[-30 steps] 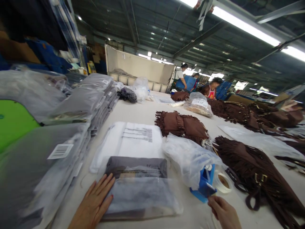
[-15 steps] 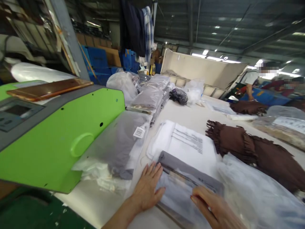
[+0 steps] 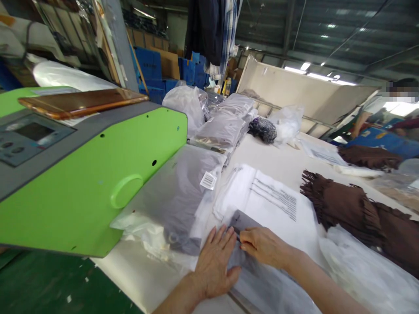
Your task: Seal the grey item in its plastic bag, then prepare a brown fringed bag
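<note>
A clear plastic zip bag (image 3: 271, 283) with a grey top strip lies in front of me on the table. My left hand (image 3: 216, 261) rests flat on its left part, fingers stretched out and thumb apart. Close beside those fingertips, my right hand (image 3: 262, 246) pinches the bag along its dark closure line; whether a slider sits between the fingers is hidden. Just beyond both hands is a stack of white printed bags (image 3: 268, 192). To the left lies a filled frosted bag (image 3: 173, 196) with a barcode label (image 3: 208, 180).
A green machine (image 3: 131, 165) with a brown phone-like slab (image 3: 85, 102) on top borders the table's left side. Stacked packed bags (image 3: 222, 126) stand farther back. Brown fringed scarves (image 3: 350, 209) and loose clear plastic (image 3: 366, 266) lie at right. Another person (image 3: 376, 109) is at far right.
My right hand has moved left along the bag's closure line, up to my left hand. My left hand stays flat on the bag. The view has turned slightly left.
</note>
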`<action>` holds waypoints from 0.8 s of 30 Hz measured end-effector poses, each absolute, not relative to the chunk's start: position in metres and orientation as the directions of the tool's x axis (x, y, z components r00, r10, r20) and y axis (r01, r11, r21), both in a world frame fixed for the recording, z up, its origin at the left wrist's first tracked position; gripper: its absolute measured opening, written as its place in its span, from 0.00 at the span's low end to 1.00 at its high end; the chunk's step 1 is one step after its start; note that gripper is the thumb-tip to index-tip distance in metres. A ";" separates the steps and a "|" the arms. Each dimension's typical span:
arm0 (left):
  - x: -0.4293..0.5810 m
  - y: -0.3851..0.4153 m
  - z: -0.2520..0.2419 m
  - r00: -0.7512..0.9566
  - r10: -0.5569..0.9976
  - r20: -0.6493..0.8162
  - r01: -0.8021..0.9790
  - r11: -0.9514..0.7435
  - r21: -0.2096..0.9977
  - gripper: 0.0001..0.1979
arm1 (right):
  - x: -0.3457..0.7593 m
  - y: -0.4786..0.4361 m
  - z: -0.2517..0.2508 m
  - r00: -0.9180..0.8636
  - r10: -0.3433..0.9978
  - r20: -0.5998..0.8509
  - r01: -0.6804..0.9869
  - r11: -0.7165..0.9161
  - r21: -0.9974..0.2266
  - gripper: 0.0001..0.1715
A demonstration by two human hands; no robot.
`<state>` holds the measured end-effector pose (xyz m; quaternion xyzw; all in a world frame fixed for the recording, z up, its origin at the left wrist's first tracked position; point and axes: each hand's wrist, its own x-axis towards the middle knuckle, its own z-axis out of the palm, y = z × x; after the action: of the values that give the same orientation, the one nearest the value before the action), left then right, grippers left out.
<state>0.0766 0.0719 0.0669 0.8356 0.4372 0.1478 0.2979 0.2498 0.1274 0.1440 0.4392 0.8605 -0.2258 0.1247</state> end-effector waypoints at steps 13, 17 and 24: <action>0.077 0.070 0.064 0.562 0.823 0.079 0.632 -0.489 0.601 0.18 | 0.242 0.140 0.127 -0.233 0.860 -0.454 0.972 0.224 -0.073 0.15; 0.076 0.070 0.058 0.563 0.817 0.127 0.631 -0.524 0.572 0.16 | 0.239 0.135 0.132 -0.174 0.887 -0.429 0.983 0.181 -0.023 0.19; 0.077 0.069 0.065 0.567 0.818 0.095 0.658 -0.520 0.545 0.13 | 0.250 0.140 0.147 -0.147 0.927 -0.344 0.982 0.178 0.061 0.17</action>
<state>0.0767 0.0686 0.0647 0.8544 0.4320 0.1727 0.2316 0.2499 0.1404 0.1475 0.6347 0.7520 -0.0889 0.1538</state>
